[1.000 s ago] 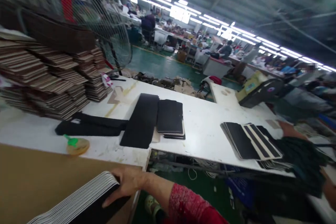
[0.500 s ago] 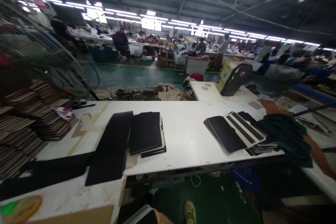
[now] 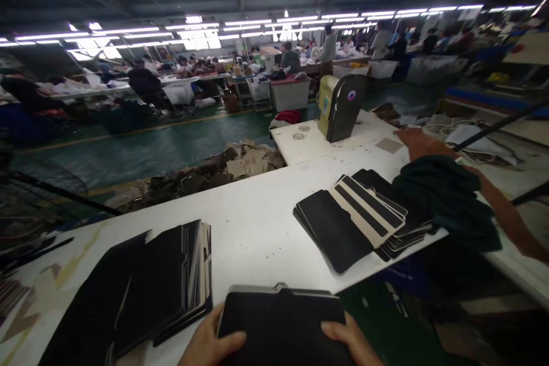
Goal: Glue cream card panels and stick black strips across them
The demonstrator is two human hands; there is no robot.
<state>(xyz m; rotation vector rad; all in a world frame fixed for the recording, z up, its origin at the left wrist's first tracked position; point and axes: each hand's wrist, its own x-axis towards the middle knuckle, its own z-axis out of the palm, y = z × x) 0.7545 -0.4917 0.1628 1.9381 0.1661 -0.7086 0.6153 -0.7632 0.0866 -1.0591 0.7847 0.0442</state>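
A stack of flat black panels [image 3: 283, 326] with rounded corners and a notch along the top edge is held between my two hands, low in the head view. My left hand [image 3: 212, 338] grips its left side, thumb on top. On the opposite side my right hand [image 3: 351, 338] does the same, its thumb pressed on the black surface. Farther left lies a pile of similar black panels [image 3: 158, 280] with pale edges, slightly fanned. To the right, a spread pile of black panels [image 3: 334, 229] includes a beige-striped piece [image 3: 369, 206].
Piles rest on a white table [image 3: 253, 229]. A dark green cloth [image 3: 446, 200] hangs over its right end, near a brown strip [image 3: 493, 194]. Behind stands a yellow and black machine [image 3: 343, 106]. Scraps [image 3: 206, 168] lie beyond the far edge; people sit at distant tables.
The view has turned right and come nearer the table. The held stack has risen from the bottom edge and now both hands show on it. More panels now lie on the left pile.
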